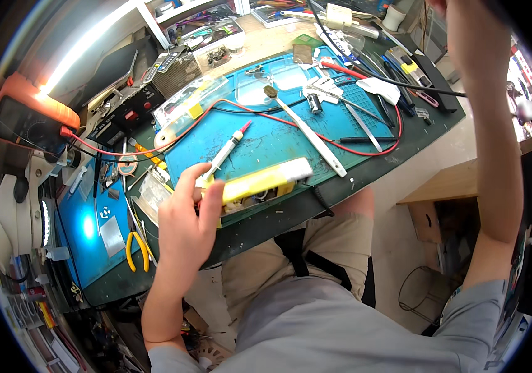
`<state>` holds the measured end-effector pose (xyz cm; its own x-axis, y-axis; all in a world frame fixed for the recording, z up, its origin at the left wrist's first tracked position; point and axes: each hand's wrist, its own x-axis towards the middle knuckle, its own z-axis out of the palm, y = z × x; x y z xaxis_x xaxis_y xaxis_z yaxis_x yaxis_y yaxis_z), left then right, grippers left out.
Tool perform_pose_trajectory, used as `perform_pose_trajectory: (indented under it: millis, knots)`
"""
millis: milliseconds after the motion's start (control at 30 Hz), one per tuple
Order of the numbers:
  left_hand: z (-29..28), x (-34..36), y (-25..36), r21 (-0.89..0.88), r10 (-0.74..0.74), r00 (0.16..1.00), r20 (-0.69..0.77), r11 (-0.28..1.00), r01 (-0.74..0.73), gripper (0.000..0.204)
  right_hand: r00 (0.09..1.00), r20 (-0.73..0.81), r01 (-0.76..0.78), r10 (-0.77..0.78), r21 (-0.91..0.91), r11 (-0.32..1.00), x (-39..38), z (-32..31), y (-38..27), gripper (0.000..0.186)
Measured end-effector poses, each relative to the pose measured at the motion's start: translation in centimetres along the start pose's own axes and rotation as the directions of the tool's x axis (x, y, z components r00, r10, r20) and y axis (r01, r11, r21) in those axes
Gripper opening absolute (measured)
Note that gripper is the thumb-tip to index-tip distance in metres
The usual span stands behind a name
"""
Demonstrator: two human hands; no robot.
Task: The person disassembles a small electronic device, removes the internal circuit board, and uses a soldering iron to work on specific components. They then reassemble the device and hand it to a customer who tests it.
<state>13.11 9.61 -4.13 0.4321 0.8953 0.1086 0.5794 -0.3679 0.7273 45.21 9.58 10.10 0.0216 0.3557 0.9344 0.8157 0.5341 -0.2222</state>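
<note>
My left hand [186, 227] is closed on one end of a yellow and white plastic case [266, 181]. The case lies slanted at the near edge of the workbench, with small parts showing along its underside. Just beyond my fingers, a syringe [227, 152] with a pink tip rests on the blue mat [197, 143]. A white-handled brush [309, 133] lies to the right of it. My right arm [493, 143] is raised at the far right. Only a sliver of my right hand [439, 5] shows at the top edge, its fingers cut off.
An orange multimeter [32, 115] stands at the left, and its red lead [291, 124] loops across the mat. Yellow-handled pliers [136, 252] lie at the near left. Tweezers and a metal blade [362, 127] sit at the mat's right. A wooden cabinet [437, 186] stands beyond the bench.
</note>
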Motion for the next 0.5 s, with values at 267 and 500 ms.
perform_pose_trajectory:
  millis: [267,500]
  knots:
    - [0.0,1.6,0.8,-0.155,-0.202,0.97,0.139,0.963,0.222,0.035,0.902,0.43,0.034,-0.034,0.009,0.999,-13.3,-0.7,-3.7,0.043]
    - [0.0,0.7,0.7,-0.105,-0.077,0.993,0.095,0.991,0.087,0.028,0.911,0.402,-0.136,0.095,0.075,0.988,-19.1,3.2,-5.4,0.054]
